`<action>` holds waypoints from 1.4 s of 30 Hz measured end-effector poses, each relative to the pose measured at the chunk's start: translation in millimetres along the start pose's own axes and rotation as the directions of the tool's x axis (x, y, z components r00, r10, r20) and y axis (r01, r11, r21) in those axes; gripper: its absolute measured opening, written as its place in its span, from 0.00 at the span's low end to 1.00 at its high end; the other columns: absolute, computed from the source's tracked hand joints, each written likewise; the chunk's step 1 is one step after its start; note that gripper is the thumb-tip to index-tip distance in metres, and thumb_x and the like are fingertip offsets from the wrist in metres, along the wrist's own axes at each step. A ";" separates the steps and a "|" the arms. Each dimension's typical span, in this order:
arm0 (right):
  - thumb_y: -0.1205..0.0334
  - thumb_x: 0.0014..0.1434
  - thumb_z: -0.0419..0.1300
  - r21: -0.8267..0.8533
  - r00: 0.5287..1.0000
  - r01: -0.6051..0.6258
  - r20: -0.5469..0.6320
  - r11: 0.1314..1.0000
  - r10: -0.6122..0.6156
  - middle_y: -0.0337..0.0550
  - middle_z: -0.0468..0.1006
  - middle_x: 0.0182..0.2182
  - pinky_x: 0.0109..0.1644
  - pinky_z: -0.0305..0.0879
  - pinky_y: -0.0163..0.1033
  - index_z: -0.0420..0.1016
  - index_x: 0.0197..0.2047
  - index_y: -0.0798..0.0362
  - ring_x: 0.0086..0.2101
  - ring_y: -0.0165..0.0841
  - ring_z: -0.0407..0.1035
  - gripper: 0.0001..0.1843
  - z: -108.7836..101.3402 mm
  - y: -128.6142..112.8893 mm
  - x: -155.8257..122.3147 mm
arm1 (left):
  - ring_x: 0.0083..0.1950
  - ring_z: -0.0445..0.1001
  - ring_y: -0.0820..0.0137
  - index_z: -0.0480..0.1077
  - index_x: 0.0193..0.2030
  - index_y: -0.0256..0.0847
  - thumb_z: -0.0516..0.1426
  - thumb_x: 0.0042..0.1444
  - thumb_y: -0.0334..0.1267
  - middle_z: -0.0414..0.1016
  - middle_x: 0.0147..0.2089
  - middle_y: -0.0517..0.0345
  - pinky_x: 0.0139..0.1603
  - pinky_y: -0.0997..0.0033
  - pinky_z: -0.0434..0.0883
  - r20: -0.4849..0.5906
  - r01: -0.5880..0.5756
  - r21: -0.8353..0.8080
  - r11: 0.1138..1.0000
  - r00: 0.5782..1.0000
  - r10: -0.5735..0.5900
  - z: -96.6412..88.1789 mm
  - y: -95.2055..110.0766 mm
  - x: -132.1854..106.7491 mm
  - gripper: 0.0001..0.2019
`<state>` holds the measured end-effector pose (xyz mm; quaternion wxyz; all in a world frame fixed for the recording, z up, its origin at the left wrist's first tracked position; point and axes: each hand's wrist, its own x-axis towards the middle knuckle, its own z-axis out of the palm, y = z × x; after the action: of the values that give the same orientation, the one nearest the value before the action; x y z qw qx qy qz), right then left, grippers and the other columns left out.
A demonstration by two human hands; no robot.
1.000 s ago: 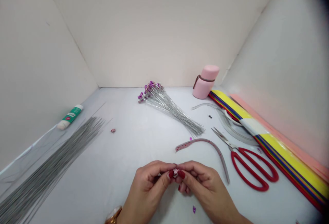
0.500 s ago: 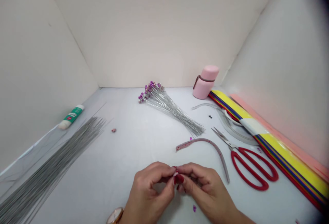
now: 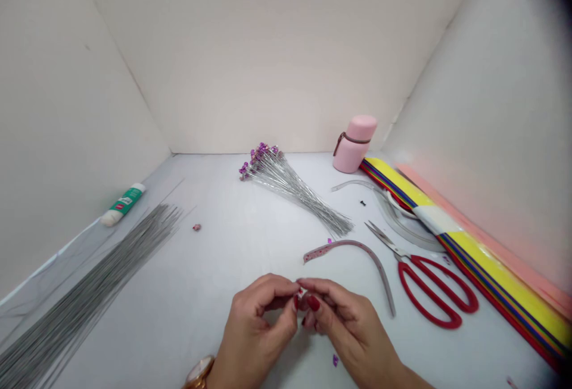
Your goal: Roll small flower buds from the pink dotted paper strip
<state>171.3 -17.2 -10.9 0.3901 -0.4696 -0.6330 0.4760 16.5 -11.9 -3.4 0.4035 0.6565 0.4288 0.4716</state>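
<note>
Two bare hands meet near the front edge of a white counter (image 3: 214, 258): the left hand (image 3: 254, 329), wearing a gold-toned wristwatch (image 3: 199, 372), and the right hand (image 3: 351, 332). Their dark-red-nailed fingertips (image 3: 313, 303) are almost closed, pinching a tiny, shiny pink piece (image 3: 304, 301), mostly hidden between them. Just ahead curves a thin, speckled pink strip (image 3: 353, 255). Right of it lie red-handled scissors (image 3: 429, 291), blades slightly parted. Toward the back edge fans a bundle of slender silver wires (image 3: 286, 189) tipped with purple beads. A loose sheaf of grey wires (image 3: 89, 288) runs along the left edge. Compared with a moment earlier, both hands sit slightly farther from the front edge, and the fingers cover more of the piece.
</note>
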 end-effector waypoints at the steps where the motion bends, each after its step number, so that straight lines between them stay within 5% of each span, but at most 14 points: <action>1: 0.58 0.58 0.50 0.053 0.998 -0.059 0.010 0.997 0.058 0.40 0.72 0.21 0.27 0.65 0.32 0.71 0.42 0.55 0.23 0.30 0.67 0.14 -0.4 -0.5 0.4 | 0.31 0.74 0.71 0.71 0.34 0.36 0.53 0.51 0.26 0.74 0.31 0.53 0.32 0.74 0.72 0.024 0.037 -0.041 0.998 0.999 -0.036 -1.7 0.0 -0.1 0.07; 11: 0.56 0.51 0.59 0.238 0.967 -0.240 -0.023 0.941 0.253 0.37 0.70 0.18 0.26 0.62 0.31 0.74 0.34 0.56 0.22 0.27 0.63 0.12 -2.0 -4.4 6.8 | 0.34 0.75 0.69 0.73 0.37 0.37 0.54 0.53 0.30 0.76 0.33 0.52 0.34 0.74 0.72 0.044 0.121 -0.053 0.991 0.992 -0.119 -2.5 -2.5 -1.0 0.08; 22: 0.57 0.55 0.55 0.142 0.989 -0.145 0.006 0.979 0.146 0.42 0.75 0.25 0.29 0.69 0.34 0.73 0.38 0.55 0.25 0.30 0.69 0.12 -2.0 0.4 2.4 | 0.33 0.75 0.69 0.72 0.36 0.36 0.54 0.53 0.31 0.76 0.33 0.51 0.33 0.74 0.74 0.076 0.140 -0.045 0.989 0.988 -0.136 -2.1 0.7 -1.3 0.07; 30: 0.58 0.56 0.53 -0.122 0.999 -0.032 0.003 0.992 0.032 0.41 0.74 0.21 0.27 0.67 0.31 0.74 0.34 0.53 0.22 0.30 0.68 0.10 -6.7 -4.8 3.5 | 0.34 0.74 0.71 0.71 0.41 0.39 0.53 0.53 0.26 0.77 0.34 0.53 0.35 0.75 0.72 0.097 -0.049 0.096 0.994 0.995 0.039 -5.3 3.0 -1.1 0.11; 42: 0.62 0.58 0.49 -0.195 0.996 0.086 0.031 0.977 -0.081 0.40 0.74 0.23 0.29 0.66 0.30 0.70 0.36 0.52 0.24 0.30 0.70 0.09 -3.0 -4.7 1.7 | 0.29 0.74 0.72 0.69 0.37 0.36 0.54 0.51 0.25 0.76 0.30 0.53 0.30 0.77 0.71 0.075 -0.206 0.281 0.937 0.978 0.192 -2.3 1.5 -3.1 0.08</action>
<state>172.7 -15.3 -5.5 0.3542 -0.4732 -0.7005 0.3999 14.0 -15.0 -2.4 0.2639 0.7589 0.4146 0.4273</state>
